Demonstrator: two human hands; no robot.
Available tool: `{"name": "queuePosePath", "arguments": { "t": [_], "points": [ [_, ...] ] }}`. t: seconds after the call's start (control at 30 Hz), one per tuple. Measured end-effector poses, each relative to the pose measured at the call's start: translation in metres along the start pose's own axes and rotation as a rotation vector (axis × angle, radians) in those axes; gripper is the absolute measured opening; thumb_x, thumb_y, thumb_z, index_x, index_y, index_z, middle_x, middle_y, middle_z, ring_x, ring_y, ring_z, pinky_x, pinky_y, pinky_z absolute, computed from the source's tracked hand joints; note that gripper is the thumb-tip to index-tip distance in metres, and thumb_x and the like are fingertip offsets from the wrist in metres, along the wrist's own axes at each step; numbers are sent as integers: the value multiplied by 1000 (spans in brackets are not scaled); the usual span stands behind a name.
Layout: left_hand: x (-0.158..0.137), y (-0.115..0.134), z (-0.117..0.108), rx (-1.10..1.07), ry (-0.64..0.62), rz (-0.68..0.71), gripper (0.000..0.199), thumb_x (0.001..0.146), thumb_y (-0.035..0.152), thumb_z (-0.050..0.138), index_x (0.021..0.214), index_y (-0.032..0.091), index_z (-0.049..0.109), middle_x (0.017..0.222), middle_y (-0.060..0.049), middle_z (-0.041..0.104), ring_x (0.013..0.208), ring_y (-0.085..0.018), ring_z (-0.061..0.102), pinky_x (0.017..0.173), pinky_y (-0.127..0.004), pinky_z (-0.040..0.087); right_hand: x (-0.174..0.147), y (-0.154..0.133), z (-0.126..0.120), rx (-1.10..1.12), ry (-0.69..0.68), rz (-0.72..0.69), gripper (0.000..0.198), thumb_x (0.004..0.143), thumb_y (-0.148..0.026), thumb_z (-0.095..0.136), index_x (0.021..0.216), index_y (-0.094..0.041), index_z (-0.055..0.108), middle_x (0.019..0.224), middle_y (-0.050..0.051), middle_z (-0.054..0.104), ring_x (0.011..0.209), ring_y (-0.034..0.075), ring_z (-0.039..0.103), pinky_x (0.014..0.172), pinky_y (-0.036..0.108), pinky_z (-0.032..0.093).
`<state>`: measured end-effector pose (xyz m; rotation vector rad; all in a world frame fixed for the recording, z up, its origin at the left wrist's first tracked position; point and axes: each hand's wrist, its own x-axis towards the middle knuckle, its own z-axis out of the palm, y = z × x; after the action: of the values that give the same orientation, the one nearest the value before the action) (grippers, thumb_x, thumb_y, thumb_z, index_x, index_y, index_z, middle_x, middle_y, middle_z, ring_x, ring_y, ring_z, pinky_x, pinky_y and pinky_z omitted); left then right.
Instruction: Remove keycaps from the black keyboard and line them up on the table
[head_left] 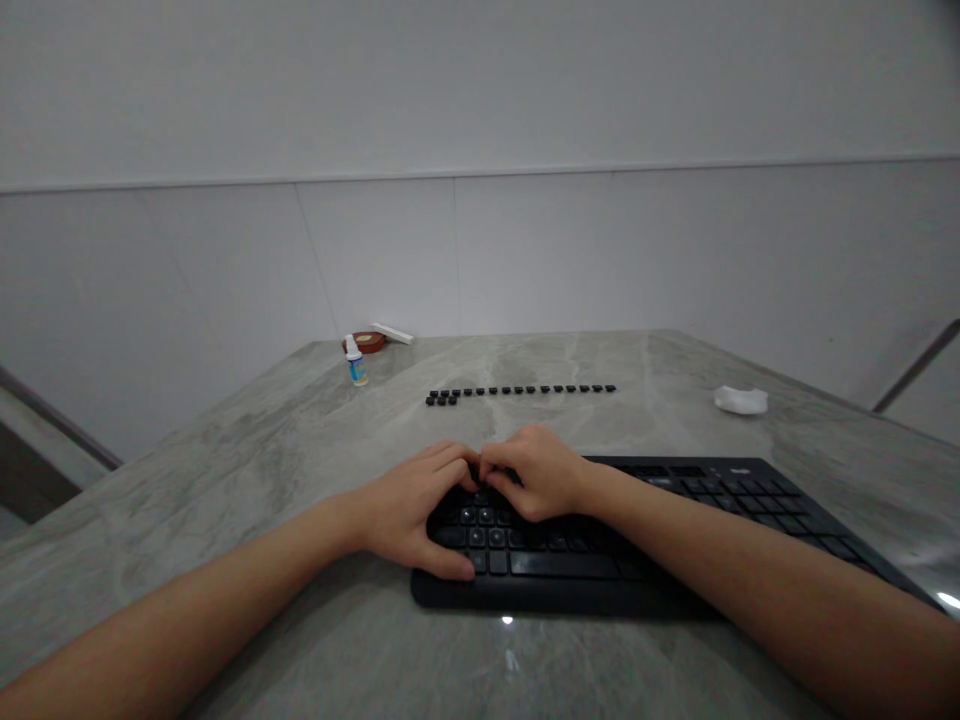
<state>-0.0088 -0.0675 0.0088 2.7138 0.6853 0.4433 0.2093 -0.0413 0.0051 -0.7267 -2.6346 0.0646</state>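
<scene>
A black computer keyboard lies on the grey marbled table. My left hand spans its left end, with the thumb on the bottom corner and the other fingers bent over the upper keys. Pinched at the upper left keys is my right hand, its fingertips close to those of the left; whatever they grip is hidden. Between the hands, several key positions show pale round centres. Beyond the keyboard, small black keycaps stand in a long row, with a short second row at its left end.
A small white-capped bottle stands at the far left of the table. Behind it are a reddish-brown object and a white strip. A crumpled white piece lies at the right. A pale wall rises behind the table.
</scene>
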Motion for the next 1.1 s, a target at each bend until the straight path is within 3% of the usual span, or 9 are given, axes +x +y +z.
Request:
{"name": "queuePosePath", "arguments": {
  "t": [0.53, 0.77, 0.87, 1.1],
  "points": [
    [1, -2, 1, -13, 11, -40, 61, 53, 50, 79, 95, 19, 47, 110, -7, 51, 99, -25, 49, 90, -40, 44, -1, 0, -3, -73, 4, 2, 19, 70, -17, 52, 76, -23, 68, 55, -1, 62, 52, 13, 52, 52, 25, 28],
    [4, -2, -1, 21, 19, -38, 61, 49, 52, 79, 91, 19, 50, 103, -6, 52, 94, -24, 49, 88, -39, 45, 4, -17, -27, -345, -44, -86, 17, 63, -18, 53, 76, -20, 64, 58, 2, 64, 50, 14, 49, 50, 28, 21],
    [6, -1, -3, 13, 24, -22, 61, 46, 49, 80, 89, 19, 49, 107, -6, 51, 98, -25, 48, 90, -40, 44, 4, -22, -51, -433, 84, -43, 19, 67, -16, 50, 79, -20, 65, 59, 2, 65, 50, 13, 48, 51, 28, 21],
    [7, 2, -6, 6, -5, -7, 61, 43, 41, 83, 88, 19, 47, 109, -7, 51, 102, -26, 45, 91, -39, 44, -9, -30, -104, -457, 554, 77, 20, 80, -19, 49, 83, -21, 69, 48, -3, 53, 42, 10, 43, 48, 25, 25]
  ]
}}
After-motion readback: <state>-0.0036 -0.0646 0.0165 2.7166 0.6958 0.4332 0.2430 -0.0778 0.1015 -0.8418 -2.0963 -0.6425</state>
